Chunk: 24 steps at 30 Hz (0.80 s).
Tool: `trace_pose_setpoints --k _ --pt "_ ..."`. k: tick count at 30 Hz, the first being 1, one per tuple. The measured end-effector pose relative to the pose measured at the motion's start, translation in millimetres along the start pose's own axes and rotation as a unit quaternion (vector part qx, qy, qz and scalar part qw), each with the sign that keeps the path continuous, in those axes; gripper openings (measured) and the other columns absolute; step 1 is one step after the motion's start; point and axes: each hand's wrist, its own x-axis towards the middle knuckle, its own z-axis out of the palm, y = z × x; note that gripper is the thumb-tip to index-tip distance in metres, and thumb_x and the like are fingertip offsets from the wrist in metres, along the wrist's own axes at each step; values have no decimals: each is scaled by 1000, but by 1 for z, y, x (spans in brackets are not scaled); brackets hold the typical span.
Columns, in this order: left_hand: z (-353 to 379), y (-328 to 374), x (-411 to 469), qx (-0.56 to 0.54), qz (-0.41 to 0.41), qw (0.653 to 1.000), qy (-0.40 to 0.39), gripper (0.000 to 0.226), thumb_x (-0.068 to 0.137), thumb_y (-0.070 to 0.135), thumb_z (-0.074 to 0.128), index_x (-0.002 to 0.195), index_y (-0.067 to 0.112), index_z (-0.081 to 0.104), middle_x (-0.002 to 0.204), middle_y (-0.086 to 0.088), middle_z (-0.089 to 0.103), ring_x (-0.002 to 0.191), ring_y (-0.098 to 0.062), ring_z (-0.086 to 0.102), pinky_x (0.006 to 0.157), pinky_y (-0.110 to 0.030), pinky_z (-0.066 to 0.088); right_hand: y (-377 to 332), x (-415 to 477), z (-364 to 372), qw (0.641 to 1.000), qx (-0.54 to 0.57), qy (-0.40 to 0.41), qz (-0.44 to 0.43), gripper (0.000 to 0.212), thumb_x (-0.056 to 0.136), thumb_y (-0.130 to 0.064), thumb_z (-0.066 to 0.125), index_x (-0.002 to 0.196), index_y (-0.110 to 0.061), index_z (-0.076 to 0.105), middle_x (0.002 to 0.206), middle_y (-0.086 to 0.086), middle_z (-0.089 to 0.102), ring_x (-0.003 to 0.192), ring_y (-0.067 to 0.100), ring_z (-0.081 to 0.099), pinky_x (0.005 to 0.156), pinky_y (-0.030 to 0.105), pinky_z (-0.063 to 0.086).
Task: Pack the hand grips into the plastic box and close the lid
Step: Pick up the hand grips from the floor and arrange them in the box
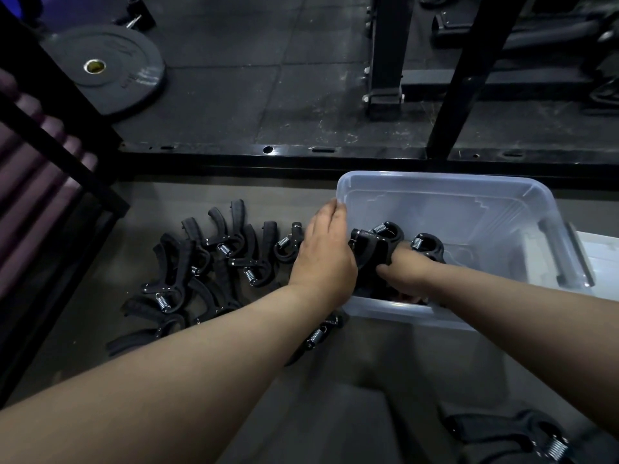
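A clear plastic box (438,192) stands open on the floor at centre right. My right hand (402,272) is inside it near the front wall, gripping black hand grips (375,249) with steel springs; another grip (428,246) lies just behind. My left hand (325,252) rests on the box's left rim, fingers over the edge, touching the held grips. Several more black hand grips (201,262) lie in a heap on the floor left of the box. One grip (318,336) lies under my left forearm.
A white lid (603,262) lies right of the box. A black steel rack rail (301,155) runs behind it, with uprights (388,51). A weight plate (104,68) lies far left. One more grip (549,443) sits at the bottom right.
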Motion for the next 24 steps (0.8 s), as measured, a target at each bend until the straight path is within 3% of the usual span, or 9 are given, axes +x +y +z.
trace_pose_setpoints --k 2,5,8,12,16,19,22,24 --pt "0 0 0 -1 1 1000 0 65 93 5 37 155 15 18 160 0 15 146 -21 14 118 -38 23 0 0 1 1000 -28 2 4 60 91 -31 53 132 7 31 108 19 61 93 34 62 79 38 53" --pt "0 0 0 -2 1 1000 -3 65 94 5 37 155 14 18 161 -1 14 147 -21 12 119 -38 21 0 0 3 999 -40 -5 5 60 88 -33 57 130 3 33 99 14 59 83 31 61 75 35 54" --pt "0 0 1 -3 3 1000 0 65 93 4 37 155 14 18 161 -1 15 147 -21 13 119 -38 22 1 3 4 998 -54 -5 5 68 88 -33 58 134 7 29 110 18 60 100 33 61 82 34 50" --pt "0 -1 0 -6 7 1000 3 65 93 3 38 154 13 19 160 -3 16 146 -23 15 118 -37 21 0 4 6 997 -74 -12 3 70 92 -33 55 137 10 24 119 21 58 108 34 58 80 31 44" --pt "-1 -1 -1 -12 7 1000 2 64 94 5 38 155 12 18 161 -3 15 146 -22 14 118 -33 17 -1 4 4 992 -124 2 -9 62 93 -47 44 132 1 40 121 19 58 108 35 59 85 35 45" --pt "-4 -6 -2 -38 7 999 -10 60 98 9 36 155 14 18 162 -1 13 147 -18 11 118 -28 11 -9 -7 -5 984 -155 86 -4 52 95 -53 32 116 -8 48 110 12 62 100 34 61 77 39 43" --pt "-7 -14 -1 -88 2 996 -23 55 101 14 33 155 16 20 163 2 14 149 -11 8 117 -20 5 -20 -14 -14 979 -73 179 -67 43 96 -48 29 108 -14 53 106 12 65 88 32 58 74 40 45" --pt "-7 -19 -1 -111 -22 993 -20 53 103 18 31 155 16 21 163 3 14 149 -9 8 119 -22 4 -32 -20 -15 969 27 184 -161 44 97 -42 32 128 -14 49 129 13 55 113 28 53 95 44 45"
